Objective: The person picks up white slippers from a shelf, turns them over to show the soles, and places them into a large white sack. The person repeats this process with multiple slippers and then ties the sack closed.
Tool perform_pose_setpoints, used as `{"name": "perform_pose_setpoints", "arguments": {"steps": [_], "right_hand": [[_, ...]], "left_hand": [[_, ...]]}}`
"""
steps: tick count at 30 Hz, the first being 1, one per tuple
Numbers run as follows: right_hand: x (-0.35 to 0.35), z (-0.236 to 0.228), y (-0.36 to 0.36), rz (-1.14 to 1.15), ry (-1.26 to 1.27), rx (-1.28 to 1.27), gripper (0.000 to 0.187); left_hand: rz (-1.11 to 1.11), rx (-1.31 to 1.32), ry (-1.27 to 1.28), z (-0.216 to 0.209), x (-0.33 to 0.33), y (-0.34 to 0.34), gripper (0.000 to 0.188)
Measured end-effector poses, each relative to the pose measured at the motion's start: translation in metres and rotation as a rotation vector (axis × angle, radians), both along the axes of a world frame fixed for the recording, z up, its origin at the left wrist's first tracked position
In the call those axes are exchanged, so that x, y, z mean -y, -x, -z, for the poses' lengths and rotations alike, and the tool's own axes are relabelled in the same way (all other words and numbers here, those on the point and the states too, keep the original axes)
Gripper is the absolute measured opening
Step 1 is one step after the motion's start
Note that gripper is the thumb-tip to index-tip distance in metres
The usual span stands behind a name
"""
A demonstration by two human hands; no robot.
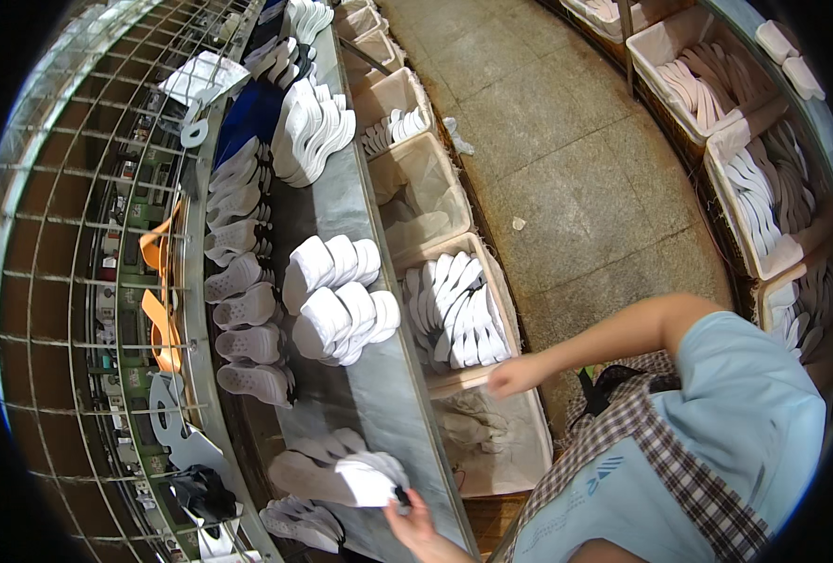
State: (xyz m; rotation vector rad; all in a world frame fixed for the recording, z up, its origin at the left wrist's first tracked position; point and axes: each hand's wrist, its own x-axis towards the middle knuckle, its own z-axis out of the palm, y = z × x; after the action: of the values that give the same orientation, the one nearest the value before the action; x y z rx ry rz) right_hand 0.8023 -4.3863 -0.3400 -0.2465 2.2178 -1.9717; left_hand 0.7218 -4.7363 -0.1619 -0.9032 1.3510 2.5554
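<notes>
insoles (371, 480) could spill past the surface's (375, 409) near edge if your pinching left grip (416, 527) slackens; right grip (514, 377) curled, contents hidden.

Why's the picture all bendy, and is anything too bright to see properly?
In the head view, the wire guard curves near the left rim, like fisheye distortion, and the corners are black; also in the head view, some white soles look washed out.

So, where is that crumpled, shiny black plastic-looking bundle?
In the head view, the crumpled black bundle is at the lower left, just below a flat grey cutout shape, well to the left of the person's bare left hand.
</notes>
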Motion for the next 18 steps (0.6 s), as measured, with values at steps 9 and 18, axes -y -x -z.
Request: {"name": "perform_pose_setpoints", "arguments": {"steps": [9,18], "right_hand": [[0.081,-0.102,-0.029,-0.487,1.469,0.535,0.069],[-0.032,-0.106,-0.094,0.053,1.283,0.515,0.065]], "left_hand": [[0.397,0.14,-0.036,-0.018,-0.102,-0.22,0.051],[0.762,-0.321,0.342,-0.028,-0.201,-0.203,0.074]]}}
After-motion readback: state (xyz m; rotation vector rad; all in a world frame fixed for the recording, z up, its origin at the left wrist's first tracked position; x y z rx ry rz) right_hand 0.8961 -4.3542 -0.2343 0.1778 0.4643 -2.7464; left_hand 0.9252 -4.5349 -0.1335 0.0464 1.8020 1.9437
